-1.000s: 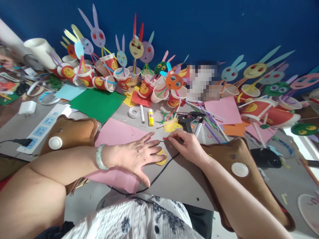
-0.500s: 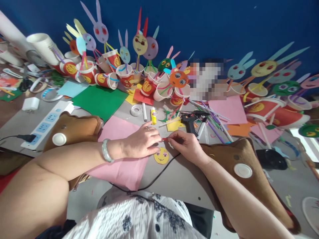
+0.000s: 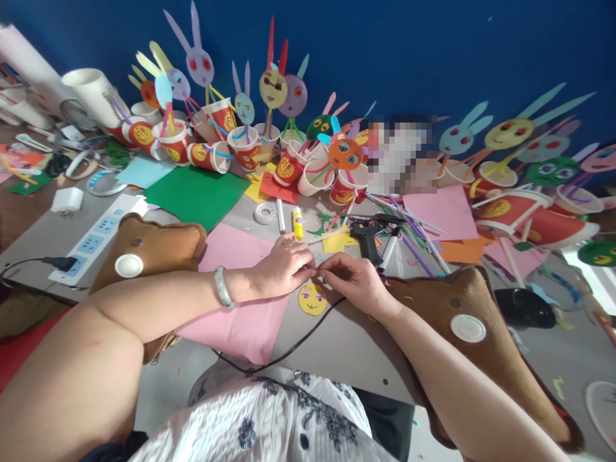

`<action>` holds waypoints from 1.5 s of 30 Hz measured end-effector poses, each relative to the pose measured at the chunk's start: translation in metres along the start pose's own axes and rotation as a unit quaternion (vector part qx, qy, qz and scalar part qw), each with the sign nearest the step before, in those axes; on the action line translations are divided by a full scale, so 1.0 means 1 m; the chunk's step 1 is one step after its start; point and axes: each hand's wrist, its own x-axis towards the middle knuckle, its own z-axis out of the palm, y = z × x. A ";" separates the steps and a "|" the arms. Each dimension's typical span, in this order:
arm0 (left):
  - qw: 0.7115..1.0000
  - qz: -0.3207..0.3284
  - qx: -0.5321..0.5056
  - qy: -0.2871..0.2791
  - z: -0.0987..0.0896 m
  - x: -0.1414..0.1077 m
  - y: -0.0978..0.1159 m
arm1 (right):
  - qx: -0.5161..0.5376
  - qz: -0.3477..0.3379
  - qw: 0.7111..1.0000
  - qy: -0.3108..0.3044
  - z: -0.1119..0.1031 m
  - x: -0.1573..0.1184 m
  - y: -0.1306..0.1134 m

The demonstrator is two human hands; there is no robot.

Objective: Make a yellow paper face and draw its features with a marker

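Note:
My left hand [image 3: 287,266], with a bracelet on its wrist, meets my right hand [image 3: 353,282] over the table. Their fingertips pinch a small red piece [image 3: 317,272], perhaps paper, mostly hidden by the fingers. Just below them a round yellow paper face [image 3: 312,301] with drawn eyes and a mouth lies flat. Under my left forearm spreads a pink paper sheet [image 3: 240,250]. Beyond the hands lie a yellow glue tube [image 3: 298,224] and a white marker [image 3: 281,217]. A black glue gun [image 3: 366,240] rests beside my right hand.
Paper cups [image 3: 246,154] with rabbit-faced figures line the blue wall. Brown cushions [image 3: 154,240] flank my arms. A power strip [image 3: 96,237] lies at left, a green sheet [image 3: 197,196] behind it. A black cable [image 3: 298,350] curves across the front. At right sits a black mouse [image 3: 524,308].
My left hand has shifted slightly right, and its fingertips now meet those of my right hand, covering most of the red piece. The yellow face shows more fully. The view has turned a little.

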 end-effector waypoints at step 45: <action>0.999 0.002 -0.026 0.019 0.010 0.003 -0.012 | 0.024 -0.003 0.998 0.057 0.004 0.003 0.010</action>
